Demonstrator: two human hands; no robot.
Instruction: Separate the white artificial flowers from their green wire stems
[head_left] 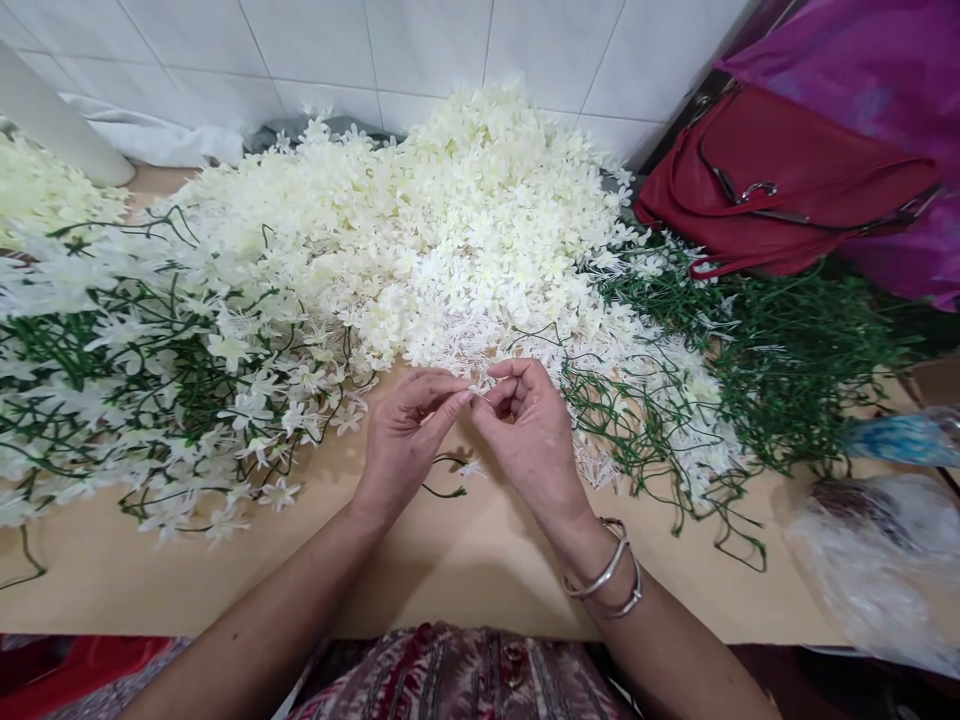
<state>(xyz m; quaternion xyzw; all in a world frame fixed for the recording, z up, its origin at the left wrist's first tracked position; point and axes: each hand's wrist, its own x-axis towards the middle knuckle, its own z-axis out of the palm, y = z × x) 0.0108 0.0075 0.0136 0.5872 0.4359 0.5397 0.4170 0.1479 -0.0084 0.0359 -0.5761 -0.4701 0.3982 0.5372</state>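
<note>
White plastic blossoms lie heaped across the tan table (450,560), and just in front of that heap the left hand (405,440) and the right hand (529,440) meet fingertip to fingertip above the bare board. Between them sits one small flower piece (478,388), pinched by the thumb and forefinger of each hand; both grips are closed on it, the other fingers curled loosely. It looks like the fitting step: a single bloom is being joined to, or pulled from, a thin part, and which of the two cannot be told. The next move would seem to call for a small, steady push or twist with the fingertips, with the piece kept square so it does not slip. A loose green stem (442,490) lies on the table just under the hands. To the left are stems with flowers on them (150,380); the loose flower pile (450,220) fills the middle; bare green stems (787,360) spread to the right, near a red bag (780,190). A clear plastic bag (877,560) at the right edge is blurred and its contents unreadable. The piece itself is mostly hidden by the fingers, and both forearms are cut off by the frame's bottom edge.
</note>
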